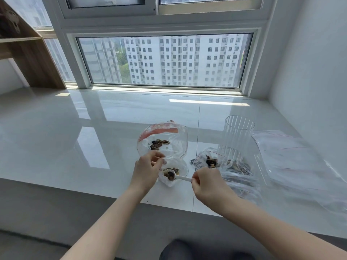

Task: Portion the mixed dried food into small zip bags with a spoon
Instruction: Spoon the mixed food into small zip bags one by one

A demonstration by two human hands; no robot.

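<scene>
Head view: While the spoon (177, 176) is sitting loaded inside the small bag (173, 172), the person is working at the near edge of the white ledge (75, 147).
Left hand (147, 168): its grip is pinching the small bag's rim, holding the mouth open.
Right hand (208, 182): its grip is clamped on the spoon's white handle, with the bowl reaching into the bag.
Dried food (170, 173): some is lying in the small bag and on the spoon; more is sitting in the big open bag (162, 141) just behind.
Right side: a filled bag (212, 161) is lying against a ribbed clear cup (237, 136), with empty bags (293, 156) spread beyond.
Stage, judging: the spoonful is being tipped out into the small bag.
Risk: the thin rim is looking slack, so if the pinch is slipping the mouth may be folding shut and pieces scattering over the ledge.
Risk: the small bag is sitting near the ledge's front edge, so a nudge from the spoon could be pushing it off.
</scene>
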